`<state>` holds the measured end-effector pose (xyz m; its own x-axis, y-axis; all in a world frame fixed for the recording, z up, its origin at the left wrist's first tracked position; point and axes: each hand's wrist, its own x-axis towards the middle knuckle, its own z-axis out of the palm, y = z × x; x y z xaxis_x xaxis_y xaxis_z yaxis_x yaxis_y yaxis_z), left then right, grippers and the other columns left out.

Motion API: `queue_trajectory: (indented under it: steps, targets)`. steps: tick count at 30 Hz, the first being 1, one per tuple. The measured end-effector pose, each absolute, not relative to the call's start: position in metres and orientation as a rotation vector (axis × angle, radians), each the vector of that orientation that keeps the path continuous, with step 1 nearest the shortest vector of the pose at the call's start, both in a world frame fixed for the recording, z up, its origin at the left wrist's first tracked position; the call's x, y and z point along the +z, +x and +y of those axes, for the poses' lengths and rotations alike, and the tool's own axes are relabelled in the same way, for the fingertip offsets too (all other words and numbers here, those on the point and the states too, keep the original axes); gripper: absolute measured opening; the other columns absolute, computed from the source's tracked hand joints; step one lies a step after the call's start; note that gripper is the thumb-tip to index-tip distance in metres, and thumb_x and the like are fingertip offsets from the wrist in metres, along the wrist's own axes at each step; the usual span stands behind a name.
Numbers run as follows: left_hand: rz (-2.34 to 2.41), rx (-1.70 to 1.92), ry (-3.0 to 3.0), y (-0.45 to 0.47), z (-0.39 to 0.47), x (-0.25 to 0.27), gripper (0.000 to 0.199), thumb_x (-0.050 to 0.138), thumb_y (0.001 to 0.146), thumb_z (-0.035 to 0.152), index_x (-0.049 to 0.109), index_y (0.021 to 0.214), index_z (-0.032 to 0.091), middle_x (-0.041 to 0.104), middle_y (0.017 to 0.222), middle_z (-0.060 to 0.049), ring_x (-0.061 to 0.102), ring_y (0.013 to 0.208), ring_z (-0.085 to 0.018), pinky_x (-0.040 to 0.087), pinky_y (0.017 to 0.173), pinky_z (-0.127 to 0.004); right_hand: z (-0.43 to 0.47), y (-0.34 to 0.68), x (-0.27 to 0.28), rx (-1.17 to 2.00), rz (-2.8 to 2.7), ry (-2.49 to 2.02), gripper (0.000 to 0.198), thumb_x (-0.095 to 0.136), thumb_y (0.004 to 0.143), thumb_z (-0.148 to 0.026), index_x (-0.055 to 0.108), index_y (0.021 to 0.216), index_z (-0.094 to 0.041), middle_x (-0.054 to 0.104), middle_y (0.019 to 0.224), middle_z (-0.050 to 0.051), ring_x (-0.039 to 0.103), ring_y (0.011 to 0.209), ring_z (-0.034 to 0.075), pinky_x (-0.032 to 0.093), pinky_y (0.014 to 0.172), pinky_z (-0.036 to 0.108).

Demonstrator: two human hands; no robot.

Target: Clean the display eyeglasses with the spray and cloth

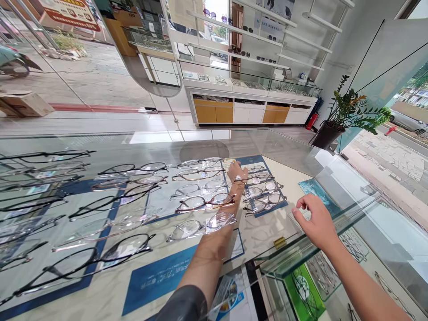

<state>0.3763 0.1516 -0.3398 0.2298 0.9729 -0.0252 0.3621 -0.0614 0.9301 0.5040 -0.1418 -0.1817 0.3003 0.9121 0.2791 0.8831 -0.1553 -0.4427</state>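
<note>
My left hand (236, 172) reaches inside the glass display case, between two columns of eyeglasses. Its fingers are bent and partly hidden, and whatever they may hold cannot be made out. Close by on its right, folded glasses (264, 191) lie in a short column on a blue-edged card. To its left sit brown-framed glasses (205, 203) and clear-framed glasses (202, 226), in front of the forearm or beside it. My right hand (316, 221) hovers by the case's near right glass edge, fingers loosely curled and thumb apart, with nothing in it.
Black-framed glasses (96, 258) and several other pairs fill the left side. A blue card (157, 278) and a small yellow block (280, 242) lie in the case. Glass edges (354, 214) run along the right. Beyond stand a potted plant (329, 131) and a white cabinet (249, 111).
</note>
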Motion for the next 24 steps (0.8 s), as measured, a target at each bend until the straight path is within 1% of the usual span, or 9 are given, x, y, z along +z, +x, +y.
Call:
queue_trajectory:
  steps: [2,4,5,7,9,15,20,24]
  targets:
    - [1.364,0.865,1.574,0.376,0.158,-0.347,0.022,0.069,0.1,0.03,0.07,0.118,0.019,0.063,0.143,-0.015,0.054,0.135,-0.032,0.041,0.12,-0.054,-0.142,0.504,-0.182,0.066,-1.594,-2.041,0.015,0.059,0.091,-0.037,0.055,0.081,-0.026,0.06,0.081,0.003,0.056,0.08,0.024,0.044,0.073,0.038]
    - [1.372,0.858,1.566,0.375,0.16,-0.355,0.007,0.072,0.095,0.026,0.069,0.1,0.023,0.07,0.129,-0.013,0.056,0.127,-0.032,0.039,0.117,-0.051,-0.142,0.505,-0.183,0.057,-1.597,-2.032,0.015,0.059,0.091,-0.036,0.055,0.081,-0.026,0.059,0.08,0.003,0.056,0.079,0.024,0.043,0.073,0.038]
    - [1.357,0.853,1.563,0.374,0.16,-0.359,0.005,0.072,0.093,0.026,0.068,0.093,0.025,0.072,0.12,-0.011,0.058,0.121,-0.031,0.04,0.114,-0.049,-0.143,0.505,-0.182,0.057,-1.598,-2.03,0.015,0.059,0.091,-0.036,0.055,0.082,-0.026,0.059,0.08,0.003,0.055,0.079,0.024,0.043,0.072,0.038]
    - [1.323,0.86,1.551,0.373,0.159,-0.364,0.01,0.073,0.092,0.029,0.066,0.085,0.028,0.074,0.106,-0.009,0.059,0.112,-0.03,0.042,0.109,-0.046,-0.143,0.505,-0.182,0.067,-1.593,-2.036,0.015,0.059,0.092,-0.037,0.054,0.082,-0.026,0.059,0.08,0.003,0.056,0.078,0.024,0.043,0.072,0.038]
    - [1.296,0.888,1.533,0.373,0.159,-0.368,0.011,0.073,0.091,0.031,0.066,0.083,0.029,0.074,0.101,-0.008,0.06,0.111,-0.03,0.041,0.107,-0.046,-0.144,0.505,-0.181,0.081,-1.585,-2.049,0.015,0.059,0.092,-0.037,0.054,0.082,-0.026,0.06,0.081,0.003,0.056,0.079,0.024,0.043,0.071,0.038]
    - [1.289,0.982,1.459,0.375,0.161,-0.375,0.007,0.074,0.088,0.032,0.067,0.09,0.029,0.074,0.103,-0.011,0.063,0.109,-0.032,0.042,0.106,-0.049,-0.145,0.506,-0.178,0.072,-1.604,-2.041,0.014,0.059,0.093,-0.035,0.055,0.083,-0.027,0.06,0.081,0.003,0.057,0.079,0.024,0.044,0.071,0.037]
    - [1.286,1.025,1.416,0.377,0.159,-0.381,0.002,0.068,0.093,0.031,0.068,0.092,0.029,0.075,0.104,-0.01,0.066,0.109,-0.03,0.046,0.104,-0.047,-0.145,0.507,-0.179,0.077,-1.598,-2.046,0.014,0.059,0.092,-0.036,0.056,0.082,-0.026,0.06,0.081,0.003,0.056,0.078,0.024,0.044,0.071,0.038]
    - [1.281,1.019,1.436,0.378,0.157,-0.38,0.007,0.064,0.098,0.026,0.071,0.097,0.024,0.076,0.108,-0.011,0.067,0.11,-0.028,0.048,0.104,-0.045,-0.145,0.506,-0.178,0.094,-1.578,-2.058,0.015,0.059,0.092,-0.037,0.056,0.082,-0.026,0.06,0.081,0.003,0.056,0.078,0.024,0.044,0.072,0.038]
